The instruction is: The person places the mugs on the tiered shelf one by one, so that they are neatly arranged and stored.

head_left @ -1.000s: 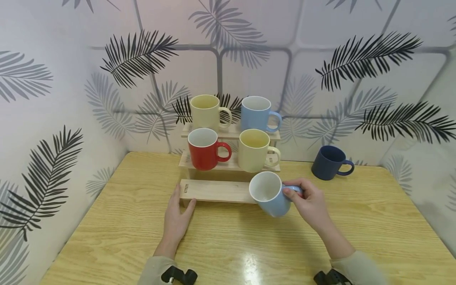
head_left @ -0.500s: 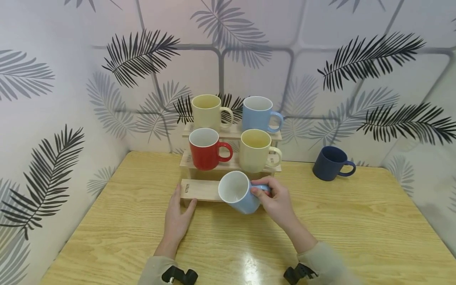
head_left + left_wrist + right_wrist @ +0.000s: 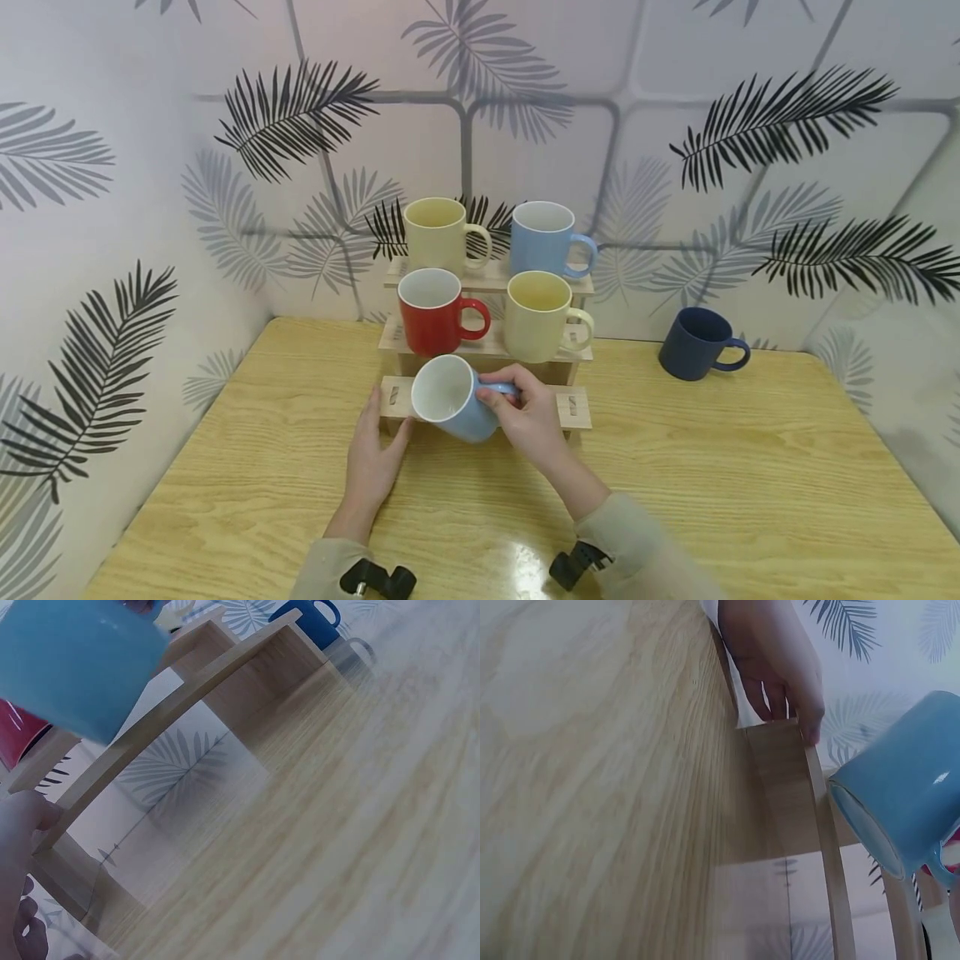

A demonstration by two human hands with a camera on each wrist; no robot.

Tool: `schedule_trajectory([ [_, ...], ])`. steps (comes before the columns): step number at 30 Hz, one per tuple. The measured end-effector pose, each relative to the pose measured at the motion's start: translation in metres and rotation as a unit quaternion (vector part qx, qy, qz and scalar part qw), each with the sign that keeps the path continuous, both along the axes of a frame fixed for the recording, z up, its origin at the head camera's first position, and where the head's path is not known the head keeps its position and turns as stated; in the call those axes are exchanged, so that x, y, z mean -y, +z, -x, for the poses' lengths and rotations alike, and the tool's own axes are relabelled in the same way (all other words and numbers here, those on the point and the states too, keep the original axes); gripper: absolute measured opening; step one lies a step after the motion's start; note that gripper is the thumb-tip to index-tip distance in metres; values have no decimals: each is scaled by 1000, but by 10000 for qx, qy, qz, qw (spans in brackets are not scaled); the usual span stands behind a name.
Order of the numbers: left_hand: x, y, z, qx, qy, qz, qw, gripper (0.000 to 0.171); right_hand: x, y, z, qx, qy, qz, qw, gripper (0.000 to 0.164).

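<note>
My right hand [image 3: 527,418] pinches the handle of a light blue mug [image 3: 468,412], tilted with its white inside toward the head camera. The mug hangs over the lowest step of a three-tier wooden rack [image 3: 572,407]; in the right wrist view its base [image 3: 866,829] shows close to the step's edge, contact unclear. At that step's left end, my left hand [image 3: 372,454] grips the board, thumb at the front edge. A red mug [image 3: 429,325] and a cream mug [image 3: 531,329] stand on the middle step. Another cream mug [image 3: 432,242] and a light blue mug [image 3: 538,242] stand on top.
A navy mug [image 3: 690,346] stands at the back right of the wooden table [image 3: 735,467], handle to the right, near the leaf-patterned wall [image 3: 540,158]. Table surface stretches in front of the rack and to both sides.
My right hand has carried the light blue mug leftward along the lowest step, from its right end to left of its middle. My left hand has stayed at the step's left end.
</note>
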State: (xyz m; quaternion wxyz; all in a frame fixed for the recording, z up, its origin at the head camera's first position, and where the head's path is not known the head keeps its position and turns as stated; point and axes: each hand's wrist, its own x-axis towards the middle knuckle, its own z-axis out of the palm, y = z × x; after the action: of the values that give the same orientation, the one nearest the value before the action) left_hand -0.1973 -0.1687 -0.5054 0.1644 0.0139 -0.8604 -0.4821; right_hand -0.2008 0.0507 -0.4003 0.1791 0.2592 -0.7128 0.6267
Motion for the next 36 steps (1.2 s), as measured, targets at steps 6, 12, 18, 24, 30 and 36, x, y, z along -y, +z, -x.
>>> schedule_trajectory([
  [6,1,0,0,-105,12,-48,9999,74,19,-6,7,12,-12,160,9999,15],
  [12,0,-1,1,-216,81,-46,9997,73,34,-4,11,141,-31,397,9991,15],
  [18,0,1,0,-130,58,-66,9999,74,41,-12,19,372,-115,706,9967,15],
  [24,0,-1,1,-16,86,-38,10000,73,40,-19,22,612,-110,1094,9921,13],
  [30,0,-2,1,-55,150,17,9999,73,38,-35,29,697,-24,1397,9877,14],
  [36,0,-2,2,-65,134,35,9999,73,36,-52,40,837,27,1583,9838,16],
])
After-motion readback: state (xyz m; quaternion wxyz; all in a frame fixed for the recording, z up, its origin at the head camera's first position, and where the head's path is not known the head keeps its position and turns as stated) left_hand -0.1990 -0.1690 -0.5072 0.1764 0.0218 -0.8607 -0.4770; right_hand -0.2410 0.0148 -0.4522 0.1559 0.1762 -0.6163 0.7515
